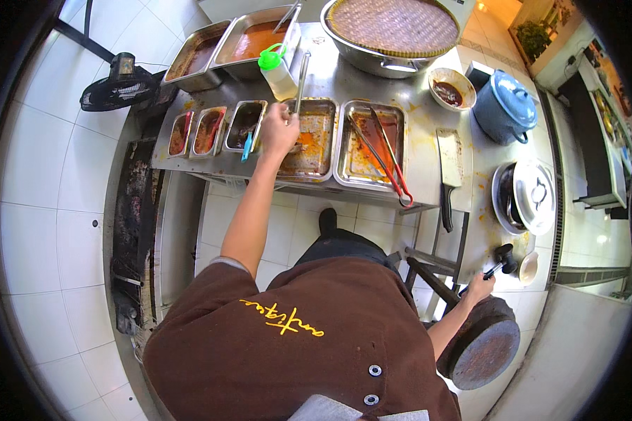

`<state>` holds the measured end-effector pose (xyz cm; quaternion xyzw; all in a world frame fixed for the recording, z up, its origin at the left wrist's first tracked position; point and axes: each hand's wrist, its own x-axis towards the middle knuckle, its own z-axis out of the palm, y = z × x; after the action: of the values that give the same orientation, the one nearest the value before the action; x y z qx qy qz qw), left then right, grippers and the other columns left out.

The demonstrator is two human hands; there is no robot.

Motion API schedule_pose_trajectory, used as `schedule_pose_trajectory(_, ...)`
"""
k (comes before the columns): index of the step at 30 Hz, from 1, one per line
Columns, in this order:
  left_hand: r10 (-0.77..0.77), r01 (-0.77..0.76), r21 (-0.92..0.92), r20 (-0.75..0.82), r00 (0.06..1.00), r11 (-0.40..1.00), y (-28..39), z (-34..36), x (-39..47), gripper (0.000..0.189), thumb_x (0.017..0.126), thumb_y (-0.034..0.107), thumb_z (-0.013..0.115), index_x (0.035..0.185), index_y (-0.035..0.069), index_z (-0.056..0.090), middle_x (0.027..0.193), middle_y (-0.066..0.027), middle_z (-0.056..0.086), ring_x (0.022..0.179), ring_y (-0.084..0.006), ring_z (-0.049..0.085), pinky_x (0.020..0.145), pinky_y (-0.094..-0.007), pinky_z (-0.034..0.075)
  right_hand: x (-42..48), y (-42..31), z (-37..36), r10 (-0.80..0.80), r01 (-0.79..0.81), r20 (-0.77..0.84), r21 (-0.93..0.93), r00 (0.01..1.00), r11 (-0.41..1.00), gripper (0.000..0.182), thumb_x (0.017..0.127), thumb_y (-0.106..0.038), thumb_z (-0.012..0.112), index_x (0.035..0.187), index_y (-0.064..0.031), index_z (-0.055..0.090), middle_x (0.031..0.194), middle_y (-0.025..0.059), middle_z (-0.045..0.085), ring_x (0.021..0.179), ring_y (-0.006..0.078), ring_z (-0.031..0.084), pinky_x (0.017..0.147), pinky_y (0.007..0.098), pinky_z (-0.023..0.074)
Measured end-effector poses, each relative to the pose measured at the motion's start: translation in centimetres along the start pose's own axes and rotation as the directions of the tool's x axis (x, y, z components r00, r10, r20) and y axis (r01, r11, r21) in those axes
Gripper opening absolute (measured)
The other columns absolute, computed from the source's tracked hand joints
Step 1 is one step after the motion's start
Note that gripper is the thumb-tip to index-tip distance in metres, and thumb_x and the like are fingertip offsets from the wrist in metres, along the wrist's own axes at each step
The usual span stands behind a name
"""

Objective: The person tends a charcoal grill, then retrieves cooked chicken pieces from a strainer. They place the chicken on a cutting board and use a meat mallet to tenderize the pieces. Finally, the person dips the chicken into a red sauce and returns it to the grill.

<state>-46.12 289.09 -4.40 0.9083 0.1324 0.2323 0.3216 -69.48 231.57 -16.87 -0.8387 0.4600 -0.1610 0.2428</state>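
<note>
My left hand (280, 129) is closed around a slim metal utensil (303, 79) that points away from me, its exact kind unclear. That hand is over the left edge of a steel tray (332, 139) with orange-brown sauce residue. A squeeze bottle with a green cap (278, 73) stands just beyond. My right hand (480, 288) grips a utensil with a black end (504, 258) and a metal shank, low at the right, near a small pale bowl (528, 268). Beside the hand is a round chopping block (484, 350). Red-handled tongs (387, 155) rest across a second sauce-stained tray (347, 173).
Small sauce containers (209, 131) line the left side, with deep steel pans (255, 42) behind. A woven tray (395, 23) covers a large basin. A cleaver (449, 163) overhangs the table edge. A blue pot (505, 108) and lidded pot (532, 197) stand right; a fan (118, 87) is left.
</note>
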Motion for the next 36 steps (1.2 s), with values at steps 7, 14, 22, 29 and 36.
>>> schedule_pose_trajectory(7,-0.151,0.029,0.384,0.293,0.944,0.923,-0.7,4.1,6.2,0.039,0.077,0.017,0.064,0.110,0.000,0.053,0.105,-0.0216,0.062,0.103,-0.0364,0.059,0.087,-0.0437,0.049,-0.3,-8.6,-1.7,0.128,-0.118,-0.014,-0.489,0.992,0.864,0.044,0.079,-0.027,0.060,0.113,-0.0001,0.057,0.110,0.0256,0.057,0.106,0.0445,0.053,0.087,0.0546,0.0437)
schedule_pose_trajectory(14,-0.181,0.098,0.289,0.278,0.943,0.952,0.0,6.3,9.0,0.034,0.078,0.009,0.060,0.108,0.000,0.047,0.096,-0.0244,0.063,0.089,-0.0409,0.064,0.080,-0.0470,0.052,-4.5,-14.7,-1.3,-0.460,0.453,-0.086,-0.086,0.884,0.887,0.035,0.081,-0.012,0.061,0.111,0.0048,0.057,0.105,0.0235,0.059,0.100,0.0366,0.055,0.090,0.0434,0.0416)
schedule_pose_trajectory(22,-0.166,0.085,0.224,0.372,0.913,0.971,0.9,6.5,11.7,0.029,0.076,0.010,0.060,0.102,-0.004,0.059,0.099,-0.0263,0.064,0.097,-0.0397,0.063,0.084,-0.0459,0.051,-12.3,-26.7,2.0,-0.729,0.667,0.226,0.296,0.646,0.683,0.034,0.081,-0.006,0.061,0.113,0.0046,0.055,0.107,0.0202,0.055,0.099,0.0344,0.054,0.085,0.0397,0.0441)
schedule_pose_trajectory(29,0.163,-0.184,0.055,0.265,0.950,0.981,3.7,2.6,13.0,0.018,0.076,0.010,0.061,0.087,-0.004,0.062,0.079,-0.0268,0.064,0.082,-0.0392,0.064,0.077,-0.0455,0.051,-14.1,-31.0,4.8,-0.836,0.788,0.304,0.296,0.458,0.539,0.039,0.081,-0.012,0.064,0.114,0.0056,0.053,0.110,0.0239,0.054,0.104,0.0394,0.050,0.091,0.0447,0.0401)
schedule_pose_trajectory(36,0.305,-0.295,-0.137,0.056,0.951,0.946,8.4,-6.6,18.4,0.024,0.077,0.018,0.064,0.083,-0.006,0.062,0.082,-0.0277,0.063,0.083,-0.0419,0.062,0.080,-0.0471,0.048,-15.1,-32.4,5.4,-0.786,0.793,0.478,0.257,0.392,0.552,0.051,0.076,-0.016,0.069,0.119,0.0040,0.049,0.103,0.0216,0.056,0.097,0.0380,0.051,0.088,0.0446,0.0404)
